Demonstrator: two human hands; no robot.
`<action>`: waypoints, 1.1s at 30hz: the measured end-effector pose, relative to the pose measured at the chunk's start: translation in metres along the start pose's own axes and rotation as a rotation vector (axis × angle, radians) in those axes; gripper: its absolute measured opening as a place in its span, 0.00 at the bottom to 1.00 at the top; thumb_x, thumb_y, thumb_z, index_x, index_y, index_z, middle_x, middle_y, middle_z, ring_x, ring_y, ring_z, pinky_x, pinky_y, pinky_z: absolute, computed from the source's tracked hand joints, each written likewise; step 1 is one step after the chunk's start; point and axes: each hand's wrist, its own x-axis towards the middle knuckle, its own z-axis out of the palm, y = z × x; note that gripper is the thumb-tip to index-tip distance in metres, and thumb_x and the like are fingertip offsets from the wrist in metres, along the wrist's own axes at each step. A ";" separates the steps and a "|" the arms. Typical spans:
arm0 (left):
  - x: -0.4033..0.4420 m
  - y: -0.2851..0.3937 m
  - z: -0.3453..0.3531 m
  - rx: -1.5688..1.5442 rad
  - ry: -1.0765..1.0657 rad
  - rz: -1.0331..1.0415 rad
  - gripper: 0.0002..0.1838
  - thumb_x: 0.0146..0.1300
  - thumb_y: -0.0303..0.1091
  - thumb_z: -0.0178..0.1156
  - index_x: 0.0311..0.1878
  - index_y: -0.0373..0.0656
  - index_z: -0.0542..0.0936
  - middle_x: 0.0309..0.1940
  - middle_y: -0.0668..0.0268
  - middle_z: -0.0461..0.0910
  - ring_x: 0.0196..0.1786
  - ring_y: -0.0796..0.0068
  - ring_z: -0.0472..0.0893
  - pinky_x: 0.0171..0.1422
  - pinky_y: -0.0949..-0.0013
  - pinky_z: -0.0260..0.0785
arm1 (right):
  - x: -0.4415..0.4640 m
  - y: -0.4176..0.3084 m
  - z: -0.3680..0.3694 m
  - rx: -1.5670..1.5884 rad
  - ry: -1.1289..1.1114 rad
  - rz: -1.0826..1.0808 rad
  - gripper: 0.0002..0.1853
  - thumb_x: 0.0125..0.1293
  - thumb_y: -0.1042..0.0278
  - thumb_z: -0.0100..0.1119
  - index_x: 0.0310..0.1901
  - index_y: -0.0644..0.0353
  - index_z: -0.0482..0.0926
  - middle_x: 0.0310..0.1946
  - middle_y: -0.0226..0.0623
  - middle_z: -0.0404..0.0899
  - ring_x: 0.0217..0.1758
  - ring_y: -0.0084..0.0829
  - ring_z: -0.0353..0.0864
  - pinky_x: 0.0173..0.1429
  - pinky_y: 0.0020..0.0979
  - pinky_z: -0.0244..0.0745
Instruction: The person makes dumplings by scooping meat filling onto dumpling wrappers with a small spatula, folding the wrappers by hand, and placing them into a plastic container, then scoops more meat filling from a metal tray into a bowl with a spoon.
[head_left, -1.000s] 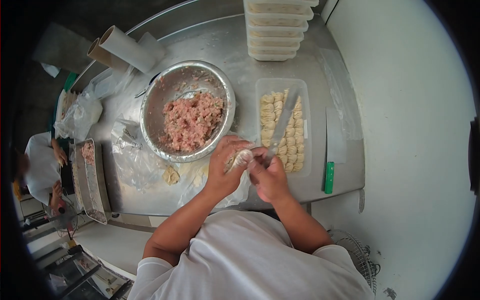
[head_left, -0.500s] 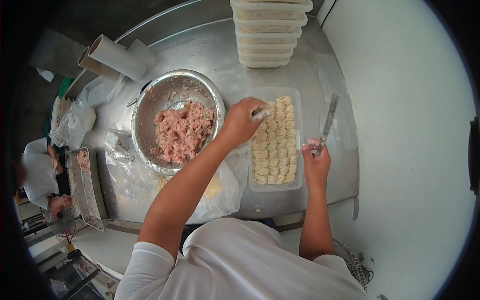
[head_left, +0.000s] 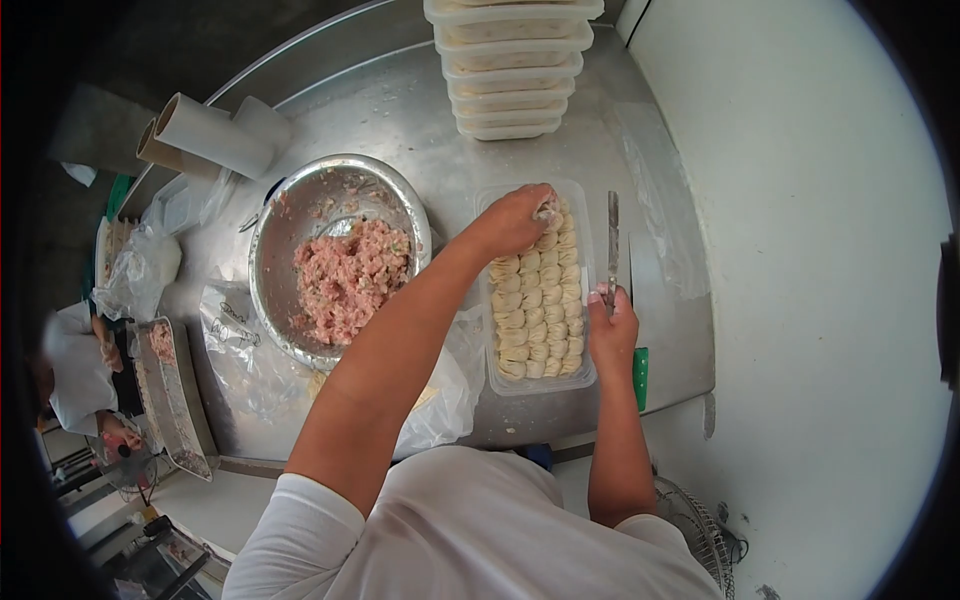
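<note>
My left hand (head_left: 515, 220) is over the far end of a clear plastic container (head_left: 540, 387), its floury fingers curled down around a dumpling that they mostly hide. Pleated dumplings (head_left: 533, 310) fill the container in tight rows. At the container's right side, my right hand (head_left: 613, 325) grips a narrow flat metal spatula (head_left: 613, 235), blade pointing away from me. Left of the container stands a large steel bowl (head_left: 258, 260) with pink minced meat filling (head_left: 350, 275), partly behind my left forearm.
Stacked filled containers (head_left: 512, 60) stand at the back. A green-handled knife (head_left: 640, 378) lies right of my right wrist. Plastic bags (head_left: 240, 340), a metal tray (head_left: 185, 400) and plastic rolls (head_left: 215, 135) are on the left. Another person (head_left: 80, 360) is at far left; a wall (head_left: 800, 250) borders the right.
My left hand has lowered toward the container's far end. My right hand has turned the spatula more upright in view, uncovering the green handle. The whole view has shifted slightly.
</note>
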 end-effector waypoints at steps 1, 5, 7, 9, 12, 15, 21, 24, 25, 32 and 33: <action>0.000 -0.002 0.001 0.011 -0.005 0.010 0.13 0.65 0.30 0.58 0.52 0.39 0.74 0.49 0.50 0.78 0.56 0.49 0.77 0.62 0.58 0.67 | 0.001 0.002 0.001 0.001 0.005 0.002 0.11 0.69 0.68 0.59 0.48 0.66 0.79 0.35 0.39 0.83 0.38 0.30 0.81 0.47 0.31 0.75; 0.000 -0.001 -0.003 -0.032 -0.033 -0.004 0.13 0.65 0.30 0.59 0.52 0.38 0.75 0.49 0.49 0.79 0.55 0.49 0.77 0.61 0.57 0.68 | 0.000 0.006 0.002 -0.006 0.010 -0.037 0.11 0.70 0.68 0.57 0.48 0.66 0.78 0.36 0.38 0.82 0.40 0.28 0.80 0.49 0.30 0.74; -0.003 0.008 -0.005 0.037 0.070 -0.015 0.13 0.64 0.28 0.60 0.50 0.37 0.76 0.48 0.49 0.80 0.53 0.49 0.79 0.59 0.58 0.70 | 0.001 0.007 0.002 -0.008 -0.003 -0.016 0.11 0.71 0.67 0.57 0.48 0.65 0.78 0.36 0.36 0.82 0.41 0.26 0.79 0.50 0.28 0.74; -0.007 0.011 -0.002 0.017 0.208 0.000 0.12 0.63 0.27 0.61 0.49 0.37 0.77 0.47 0.49 0.81 0.53 0.49 0.79 0.58 0.59 0.71 | 0.001 0.010 0.003 -0.031 0.022 -0.087 0.11 0.72 0.67 0.56 0.48 0.65 0.78 0.36 0.36 0.82 0.40 0.25 0.79 0.49 0.28 0.73; -0.006 0.012 0.002 -0.001 0.354 0.038 0.12 0.61 0.25 0.62 0.49 0.36 0.78 0.47 0.49 0.81 0.52 0.49 0.80 0.57 0.61 0.72 | -0.001 0.004 0.000 -0.069 -0.011 -0.069 0.10 0.72 0.67 0.56 0.48 0.65 0.78 0.35 0.35 0.82 0.38 0.25 0.78 0.47 0.27 0.73; -0.001 0.003 0.005 0.037 0.321 0.103 0.15 0.56 0.22 0.62 0.48 0.37 0.79 0.47 0.50 0.81 0.52 0.48 0.79 0.58 0.59 0.72 | 0.000 0.011 0.004 -0.044 0.025 -0.107 0.10 0.72 0.68 0.56 0.48 0.65 0.78 0.34 0.35 0.81 0.37 0.24 0.77 0.46 0.27 0.73; -0.001 0.000 0.008 0.150 0.231 0.131 0.16 0.54 0.21 0.62 0.48 0.37 0.79 0.47 0.52 0.81 0.49 0.46 0.81 0.55 0.57 0.74 | 0.000 0.007 0.000 -0.116 0.009 -0.134 0.10 0.72 0.69 0.56 0.48 0.66 0.78 0.33 0.38 0.81 0.36 0.26 0.77 0.45 0.28 0.73; -0.006 0.003 0.012 0.194 0.251 0.025 0.17 0.53 0.20 0.61 0.48 0.37 0.80 0.48 0.51 0.81 0.49 0.45 0.81 0.54 0.56 0.75 | 0.001 0.007 0.001 -0.124 0.020 -0.161 0.10 0.71 0.69 0.55 0.48 0.66 0.78 0.33 0.39 0.81 0.36 0.27 0.77 0.45 0.29 0.73; -0.006 0.004 0.013 0.230 0.274 -0.013 0.17 0.53 0.20 0.60 0.49 0.38 0.80 0.48 0.51 0.81 0.49 0.44 0.81 0.54 0.56 0.75 | 0.002 0.007 0.001 -0.124 0.018 -0.161 0.10 0.71 0.69 0.55 0.48 0.66 0.78 0.33 0.39 0.81 0.36 0.27 0.77 0.45 0.29 0.73; -0.004 0.006 0.016 0.190 0.368 -0.033 0.20 0.51 0.17 0.60 0.49 0.39 0.80 0.46 0.52 0.81 0.48 0.46 0.81 0.53 0.55 0.75 | 0.002 0.008 0.000 -0.129 0.009 -0.157 0.11 0.72 0.68 0.55 0.48 0.66 0.78 0.33 0.39 0.81 0.36 0.27 0.77 0.45 0.29 0.73; -0.003 0.003 0.016 0.177 0.359 0.000 0.21 0.50 0.17 0.60 0.49 0.39 0.81 0.45 0.52 0.81 0.48 0.46 0.81 0.53 0.55 0.75 | 0.002 0.008 0.001 -0.126 0.013 -0.164 0.11 0.72 0.68 0.55 0.48 0.66 0.78 0.33 0.39 0.81 0.36 0.27 0.77 0.45 0.29 0.73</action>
